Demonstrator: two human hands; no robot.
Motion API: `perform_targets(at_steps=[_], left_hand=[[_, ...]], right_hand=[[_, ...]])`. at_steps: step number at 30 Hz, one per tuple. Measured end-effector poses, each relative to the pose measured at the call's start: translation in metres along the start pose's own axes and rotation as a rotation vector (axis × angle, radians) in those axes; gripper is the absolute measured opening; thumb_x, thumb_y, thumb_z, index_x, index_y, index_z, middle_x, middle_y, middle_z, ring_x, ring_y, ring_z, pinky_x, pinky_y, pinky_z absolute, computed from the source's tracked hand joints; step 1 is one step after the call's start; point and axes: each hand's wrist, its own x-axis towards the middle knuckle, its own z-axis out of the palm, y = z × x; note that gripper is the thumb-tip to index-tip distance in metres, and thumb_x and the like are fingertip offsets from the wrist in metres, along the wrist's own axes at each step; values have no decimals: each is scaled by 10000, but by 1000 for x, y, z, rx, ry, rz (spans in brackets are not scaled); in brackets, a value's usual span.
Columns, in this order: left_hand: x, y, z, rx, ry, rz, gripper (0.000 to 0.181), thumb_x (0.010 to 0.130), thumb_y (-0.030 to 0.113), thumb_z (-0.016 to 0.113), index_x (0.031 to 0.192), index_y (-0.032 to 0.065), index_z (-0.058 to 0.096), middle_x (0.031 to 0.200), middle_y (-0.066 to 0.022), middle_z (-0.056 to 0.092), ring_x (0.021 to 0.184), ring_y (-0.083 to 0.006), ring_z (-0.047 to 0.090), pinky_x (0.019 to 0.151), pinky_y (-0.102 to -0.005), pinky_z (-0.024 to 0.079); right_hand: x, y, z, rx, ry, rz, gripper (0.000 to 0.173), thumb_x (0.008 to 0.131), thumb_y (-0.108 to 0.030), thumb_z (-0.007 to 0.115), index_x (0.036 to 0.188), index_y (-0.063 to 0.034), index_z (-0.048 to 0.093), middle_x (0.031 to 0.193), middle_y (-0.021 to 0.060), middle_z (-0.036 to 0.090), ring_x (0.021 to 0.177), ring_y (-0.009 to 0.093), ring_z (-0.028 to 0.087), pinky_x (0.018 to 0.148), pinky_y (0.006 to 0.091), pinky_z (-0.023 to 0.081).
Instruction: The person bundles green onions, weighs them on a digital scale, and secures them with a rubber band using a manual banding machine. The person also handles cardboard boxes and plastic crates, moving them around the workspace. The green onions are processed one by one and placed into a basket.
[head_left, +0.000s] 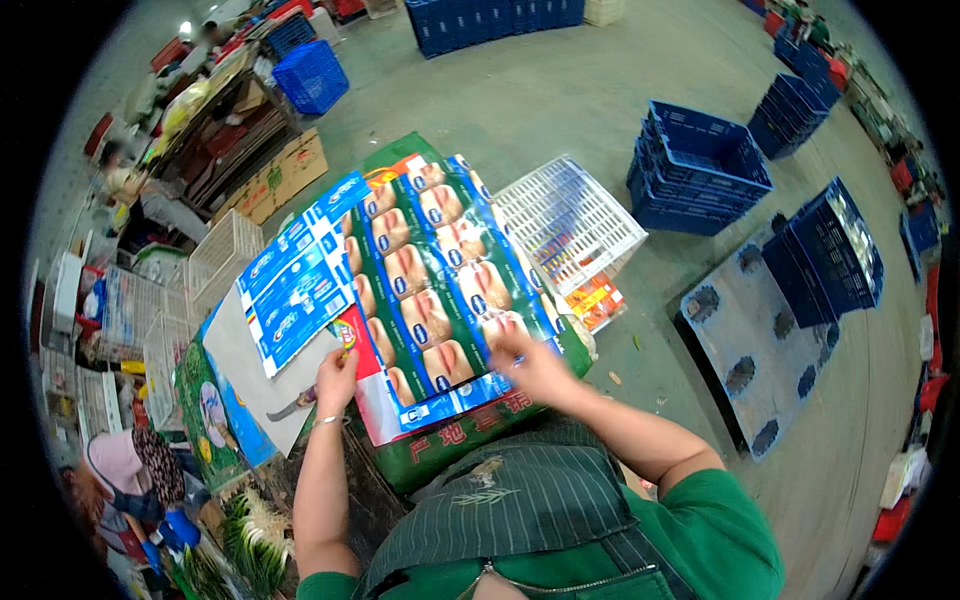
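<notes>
A large printed plastic sheet, with repeated lips pictures in green and blue bands, lies before me over a green printed bag. My left hand is at its lower left, fingers closed near the edge of a red printed sheet. Over the lower right of the lips sheet is my right hand, blurred, and its grip cannot be made out. Blue printed packaging sheets lie left of the lips sheet. Beside my left hand, a curved knife rests on a pale sheet.
A white plastic basket stands beyond the sheets at right. Farther right are stacked blue crates and a grey pallet bearing more crates. Green leafy vegetables lie at lower left, near a co-worker. Another person is at upper left.
</notes>
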Motion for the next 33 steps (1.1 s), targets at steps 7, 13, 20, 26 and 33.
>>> perform_targets(at_steps=[7,13,20,26,33], left_hand=[[23,5,48,-208,-7,-163,396,833,386,590,865,-8,605,659,-62,577,513,-112,528,418,-239,429],[2,48,35,-421,-158,-317,421,799,463,606,718,51,581,575,-14,533,416,-95,480,365,-225,358],[-20,58,67,-778,-55,-80,163,829,158,613,763,125,468,687,73,374,635,-33,360,550,-207,309],[-34,81,55,-1022,-230,-125,244,835,134,607,1061,85,529,685,66,474,558,-28,425,500,-202,337],[69,53,37,-1331,167,-715,407,876,340,551,1168,67,474,1102,-149,538,981,-283,549,805,-372,481]], right_hand=[[75,45,-61,-342,181,296,579,708,-353,691,1128,14,534,924,205,609,851,329,597,755,397,469],[72,53,-64,-110,32,248,436,690,-205,735,1012,38,570,766,122,625,671,160,592,586,301,468],[57,76,-74,-36,14,235,271,766,-148,673,981,0,600,754,18,589,649,87,522,589,237,431],[66,62,-81,598,-46,469,406,806,-113,636,1174,-6,502,1067,75,604,902,160,587,798,288,465],[108,42,-134,781,138,133,384,812,-95,605,1168,-3,494,1054,96,609,892,197,615,811,322,494]])
